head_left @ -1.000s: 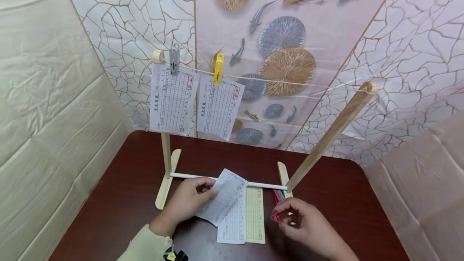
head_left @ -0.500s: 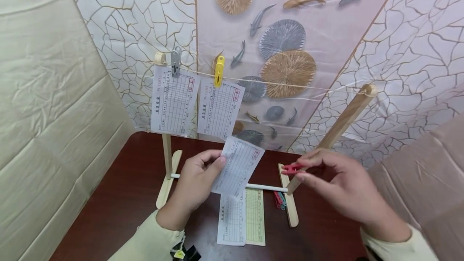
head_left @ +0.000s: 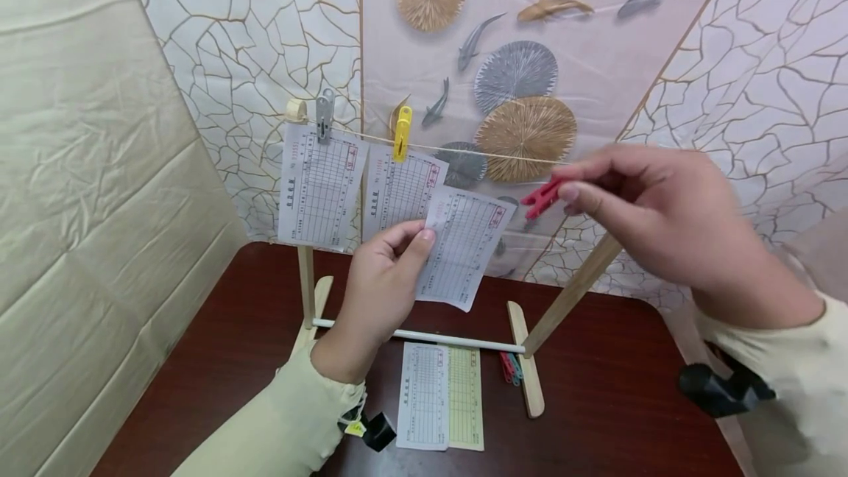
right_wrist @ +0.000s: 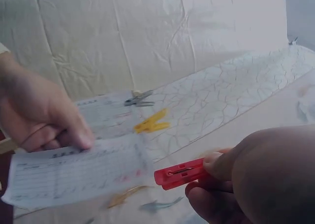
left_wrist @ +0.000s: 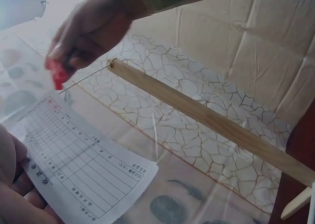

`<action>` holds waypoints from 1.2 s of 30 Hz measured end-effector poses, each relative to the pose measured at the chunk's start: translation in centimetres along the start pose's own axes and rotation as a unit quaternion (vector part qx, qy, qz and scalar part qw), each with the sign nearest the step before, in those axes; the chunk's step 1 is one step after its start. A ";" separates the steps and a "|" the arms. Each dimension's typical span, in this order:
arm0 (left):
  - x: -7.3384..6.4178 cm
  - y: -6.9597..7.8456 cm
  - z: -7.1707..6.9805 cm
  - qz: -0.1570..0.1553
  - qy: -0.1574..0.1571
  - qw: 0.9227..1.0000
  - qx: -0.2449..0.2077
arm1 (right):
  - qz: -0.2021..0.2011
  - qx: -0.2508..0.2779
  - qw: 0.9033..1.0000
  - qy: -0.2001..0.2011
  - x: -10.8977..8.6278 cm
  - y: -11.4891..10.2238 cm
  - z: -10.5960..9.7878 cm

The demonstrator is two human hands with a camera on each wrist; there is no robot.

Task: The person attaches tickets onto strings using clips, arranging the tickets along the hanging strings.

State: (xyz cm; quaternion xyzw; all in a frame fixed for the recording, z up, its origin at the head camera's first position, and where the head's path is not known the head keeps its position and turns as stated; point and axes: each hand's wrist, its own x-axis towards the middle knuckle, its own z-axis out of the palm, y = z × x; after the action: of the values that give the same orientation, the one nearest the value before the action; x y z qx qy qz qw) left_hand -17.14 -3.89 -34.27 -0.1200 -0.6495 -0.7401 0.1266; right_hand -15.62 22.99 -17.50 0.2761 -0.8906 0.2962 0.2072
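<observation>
My left hand (head_left: 383, 287) pinches a white printed form slip (head_left: 466, 249) by its left edge, thumb in front, just below the string (head_left: 490, 156). The slip overlaps the second hanging slip (head_left: 403, 193) in the head view. To its right, my right hand (head_left: 652, 216) pinches a red clothespin (head_left: 543, 197) by its handle end, with the tip pointing toward the slip. In the right wrist view the red clothespin (right_wrist: 181, 175) sits a short way from the slip's printed corner. A grey clothespin (head_left: 324, 116) and a yellow clothespin (head_left: 402, 134) hold two slips on the string.
The string runs between two wooden posts (head_left: 575, 293), joined low down by a white rod (head_left: 457, 341). On the dark table lie a white slip (head_left: 422, 396) and a yellow-green slip (head_left: 466, 397). Red and teal clothespins (head_left: 511, 368) lie beside the right foot (head_left: 532, 381).
My left hand has lifted the slip from above the table up to the string, moving rightward. My right hand has raised the red clothespin from near the table to string height.
</observation>
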 end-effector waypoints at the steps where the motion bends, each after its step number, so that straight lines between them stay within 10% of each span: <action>1: 0.2 0.1 0.2 0.003 0.001 1.000 -0.001 | 0.003 -0.006 1.000 0.005 0.6 -0.4 -0.3; 15: 1.6 0.7 2.4 -0.008 0.036 0.999 -0.010 | 0.017 -0.095 0.995 -0.032 7.3 -2.7 -0.9; 36: 2.2 1.3 3.0 -0.010 0.045 0.998 -0.038 | -0.009 -0.087 0.991 -0.097 8.7 -2.9 0.8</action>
State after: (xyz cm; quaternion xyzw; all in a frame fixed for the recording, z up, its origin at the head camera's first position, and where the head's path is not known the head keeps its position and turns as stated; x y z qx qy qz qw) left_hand -18.68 -1.19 -31.94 -0.0844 -0.6158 -0.7701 0.1436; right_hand -20.63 17.31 -12.25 0.2921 -0.9264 0.1874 0.1462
